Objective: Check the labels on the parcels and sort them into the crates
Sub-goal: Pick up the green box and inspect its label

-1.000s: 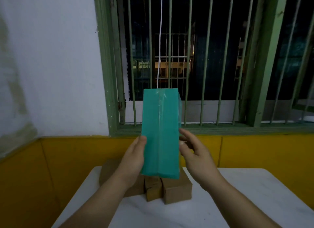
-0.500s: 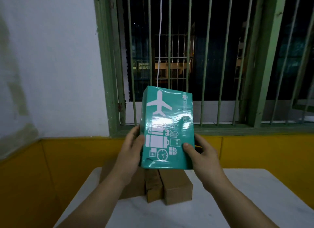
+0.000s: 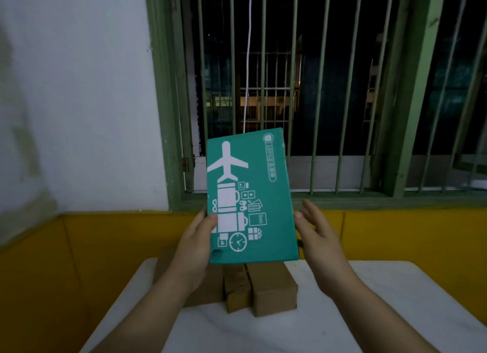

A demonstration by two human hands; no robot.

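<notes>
Parcel [image 3: 266, 194] now flipped, printed face w/ plane graphic towards camera; left hand [image 3: 196, 243] grips its edge, right hand [image 3: 316, 231] spread loose beside it. Label check underway, above boxes [image 3: 271, 286].

Both forearms are bare to the frame's edge, and the left hand [image 3: 196, 243] and right hand [image 3: 317, 235] are ungloved.
</notes>
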